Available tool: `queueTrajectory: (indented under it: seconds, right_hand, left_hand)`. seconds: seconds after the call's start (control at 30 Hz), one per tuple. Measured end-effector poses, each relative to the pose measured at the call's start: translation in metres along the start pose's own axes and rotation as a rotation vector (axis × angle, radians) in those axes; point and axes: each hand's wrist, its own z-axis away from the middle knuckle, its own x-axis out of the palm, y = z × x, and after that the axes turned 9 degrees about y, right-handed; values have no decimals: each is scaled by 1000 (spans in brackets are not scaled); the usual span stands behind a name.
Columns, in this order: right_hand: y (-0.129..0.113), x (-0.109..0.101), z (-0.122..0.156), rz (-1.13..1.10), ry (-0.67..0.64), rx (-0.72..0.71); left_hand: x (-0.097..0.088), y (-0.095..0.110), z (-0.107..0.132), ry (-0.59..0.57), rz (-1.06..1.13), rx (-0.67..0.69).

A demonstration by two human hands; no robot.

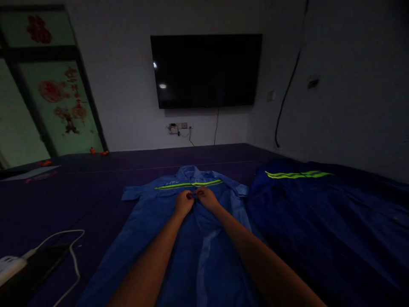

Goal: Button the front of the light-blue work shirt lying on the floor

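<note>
Our left hand (184, 202) and right hand (207, 198) pinch the shirt (204, 238) placket together mid-chest on the bed (64, 192). In this dim light we could misalign the edges or let the fabric slip and bunch.

Single head-worn view, looking forward and slightly down across the dark mat (96, 179). Near field: blue work shirt (198, 238) just below camera. Far field: wall-mounted television (206, 70) straight ahead.
</note>
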Motion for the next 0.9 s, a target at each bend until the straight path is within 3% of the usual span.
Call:
queueTrajectory:
  seconds: [0.43,0.9]
  right_hand:
    - [-18,-7,9,195,-67,-195]
    - [-20,-10,9,234,-112,-281]
  left_hand:
    - [-3,2,-2,91,16,-39]
    - [-2,4,0,85,46,-6]
